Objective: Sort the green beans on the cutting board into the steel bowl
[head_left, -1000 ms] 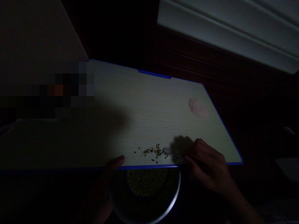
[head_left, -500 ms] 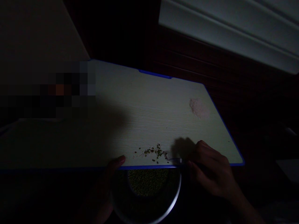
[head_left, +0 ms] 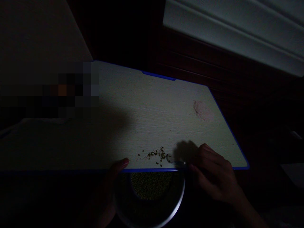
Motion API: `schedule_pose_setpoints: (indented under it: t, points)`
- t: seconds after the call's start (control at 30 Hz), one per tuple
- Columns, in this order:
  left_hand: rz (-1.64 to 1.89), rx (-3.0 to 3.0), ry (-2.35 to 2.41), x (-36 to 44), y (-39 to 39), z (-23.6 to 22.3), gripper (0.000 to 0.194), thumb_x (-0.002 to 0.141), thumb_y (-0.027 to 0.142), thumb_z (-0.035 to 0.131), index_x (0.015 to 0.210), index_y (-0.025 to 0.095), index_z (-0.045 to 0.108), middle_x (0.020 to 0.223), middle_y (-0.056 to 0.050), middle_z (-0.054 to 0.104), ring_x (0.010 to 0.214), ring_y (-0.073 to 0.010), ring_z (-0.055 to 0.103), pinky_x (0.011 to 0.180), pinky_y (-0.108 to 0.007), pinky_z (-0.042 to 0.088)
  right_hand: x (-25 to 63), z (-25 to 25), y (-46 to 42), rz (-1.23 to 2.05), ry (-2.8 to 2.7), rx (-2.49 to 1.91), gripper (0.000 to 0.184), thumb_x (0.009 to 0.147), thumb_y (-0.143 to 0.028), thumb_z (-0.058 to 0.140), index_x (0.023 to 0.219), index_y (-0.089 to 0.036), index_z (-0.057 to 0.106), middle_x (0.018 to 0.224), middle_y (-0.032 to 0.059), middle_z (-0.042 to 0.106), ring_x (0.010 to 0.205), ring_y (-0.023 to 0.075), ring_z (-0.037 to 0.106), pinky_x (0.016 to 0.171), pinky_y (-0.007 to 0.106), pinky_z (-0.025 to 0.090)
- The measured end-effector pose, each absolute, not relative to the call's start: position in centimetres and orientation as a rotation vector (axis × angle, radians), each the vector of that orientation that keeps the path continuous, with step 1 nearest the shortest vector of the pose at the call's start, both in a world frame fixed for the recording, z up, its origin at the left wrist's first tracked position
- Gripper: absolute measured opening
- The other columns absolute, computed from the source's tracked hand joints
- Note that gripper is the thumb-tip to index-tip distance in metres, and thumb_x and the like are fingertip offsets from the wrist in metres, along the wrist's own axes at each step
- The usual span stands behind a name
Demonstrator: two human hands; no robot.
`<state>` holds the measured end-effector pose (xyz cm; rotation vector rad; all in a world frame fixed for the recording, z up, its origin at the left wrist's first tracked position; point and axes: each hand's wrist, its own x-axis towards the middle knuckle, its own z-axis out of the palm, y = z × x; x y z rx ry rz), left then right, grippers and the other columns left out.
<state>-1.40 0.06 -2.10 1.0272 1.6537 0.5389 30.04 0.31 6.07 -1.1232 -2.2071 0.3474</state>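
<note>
My right hand [head_left: 212,171] is closed in a pinch at the near edge of the pale tabletop [head_left: 147,95]. A thin, dark, stick-like thing [head_left: 177,162] reaches left from its fingertips to a scatter of small green beans [head_left: 161,155], with a glint near the fingers. My left hand [head_left: 117,172] lies along the left side of a metal bowl [head_left: 177,207], thumb over the tabletop's blue edge. Its other fingers are hidden; it appears to grip the bowl. Inside the bowl, below the edge, are many green beans [head_left: 152,185].
A small pinkish, grainy patch [head_left: 202,110] lies at the right of the tabletop. A blurred-out area covers the left. White panels [head_left: 232,28] stand at the upper right against dark wood. The room is very dim.
The stick-like thing has shifted slightly lower, and a light glint now shows near the fingertips. The whole view has drifted a little; the beans and left hand look otherwise the same.
</note>
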Motion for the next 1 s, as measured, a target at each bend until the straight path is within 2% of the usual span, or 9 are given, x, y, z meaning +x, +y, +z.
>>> schedule_pose_setpoints:
  t: [0.13, 0.2, 0.3, 0.4, 0.6, 0.77, 0.9, 1.0]
  points:
    - [0.544, 1.023, 1.646, -1.2, 0.1, -1.5, 0.063, 0.083, 0.057, 0.053, 0.135, 0.021, 0.059, 0.154, -0.010, 0.057, 0.147, -0.0328, 0.045, 0.123, -0.048, 0.030, 30.2, 6.0, 0.5, 0.274, -2.158, -1.180, 0.012, 0.093, -0.007, 0.058, 0.088, -0.018, 0.058, 0.074, 0.0005, 0.051, 0.071, 0.0146, 0.047, 0.062, 0.032, 0.038]
    - [0.549, 0.961, 1.667, -1.1, 0.1, -1.4, 0.061, 0.083, 0.056, 0.054, 0.133, 0.021, 0.059, 0.150, -0.009, 0.062, 0.147, -0.0330, 0.043, 0.124, -0.049, 0.028, 30.0, 6.1, 0.7, 0.266, -2.136, -1.184, 0.012, 0.093, -0.007, 0.058, 0.087, -0.018, 0.057, 0.074, 0.0003, 0.050, 0.070, 0.0143, 0.046, 0.062, 0.032, 0.037]
    - [0.563, 0.858, 1.657, -0.8, 0.2, -1.1, 0.061, 0.081, 0.054, 0.055, 0.133, 0.021, 0.056, 0.143, -0.010, 0.067, 0.142, -0.0329, 0.050, 0.120, -0.049, 0.037, 29.6, 6.1, 0.9, 0.277, -2.132, -1.172, 0.012, 0.093, -0.008, 0.059, 0.087, -0.017, 0.058, 0.074, 0.0005, 0.051, 0.071, 0.0143, 0.047, 0.063, 0.032, 0.038]
    - [0.604, 0.838, 1.670, -0.5, 0.4, -0.7, 0.063, 0.076, 0.054, 0.054, 0.129, 0.020, 0.057, 0.148, -0.013, 0.063, 0.139, -0.0332, 0.055, 0.116, -0.047, 0.043, 29.4, 6.1, 0.9, 0.302, -2.164, -1.144, 0.010, 0.093, -0.008, 0.059, 0.088, -0.016, 0.060, 0.074, 0.0007, 0.052, 0.072, 0.0144, 0.047, 0.064, 0.033, 0.038]
    - [0.604, 0.895, 1.646, -0.9, 0.3, -1.3, 0.061, 0.072, 0.055, 0.059, 0.124, 0.023, 0.059, 0.149, -0.013, 0.062, 0.141, -0.0341, 0.052, 0.119, -0.050, 0.037, 29.8, 6.0, 0.6, 0.345, -2.190, -1.090, 0.009, 0.091, -0.007, 0.059, 0.092, -0.015, 0.062, 0.076, 0.0022, 0.056, 0.073, 0.0156, 0.048, 0.067, 0.035, 0.040]
    - [0.621, 0.867, 1.734, -0.2, 0.5, -0.6, 0.062, 0.065, 0.057, 0.056, 0.117, 0.023, 0.060, 0.143, -0.012, 0.067, 0.144, -0.0355, 0.048, 0.126, -0.050, 0.022, 29.8, 6.1, 0.3, 0.364, -2.192, -1.070, 0.010, 0.091, -0.007, 0.060, 0.097, -0.015, 0.064, 0.079, 0.0037, 0.060, 0.075, 0.0164, 0.050, 0.067, 0.035, 0.041]
    - [0.638, 0.770, 1.710, 0.7, 1.0, 0.9, 0.064, 0.055, 0.054, 0.056, 0.111, 0.023, 0.058, 0.142, -0.015, 0.067, 0.136, -0.0369, 0.057, 0.117, -0.050, 0.041, 29.7, 6.1, 0.3, 0.351, -2.203, -1.069, 0.009, 0.091, -0.008, 0.059, 0.095, -0.015, 0.063, 0.075, 0.0027, 0.058, 0.072, 0.0159, 0.050, 0.066, 0.035, 0.041]
    - [0.625, 0.799, 1.697, 0.3, 0.9, 0.6, 0.066, 0.057, 0.053, 0.057, 0.115, 0.022, 0.058, 0.143, -0.017, 0.066, 0.134, -0.0369, 0.059, 0.114, -0.049, 0.044, 29.6, 6.1, 0.4, 0.346, -2.196, -1.069, 0.009, 0.092, -0.008, 0.059, 0.096, -0.015, 0.064, 0.077, 0.0034, 0.059, 0.073, 0.0162, 0.051, 0.066, 0.035, 0.041]
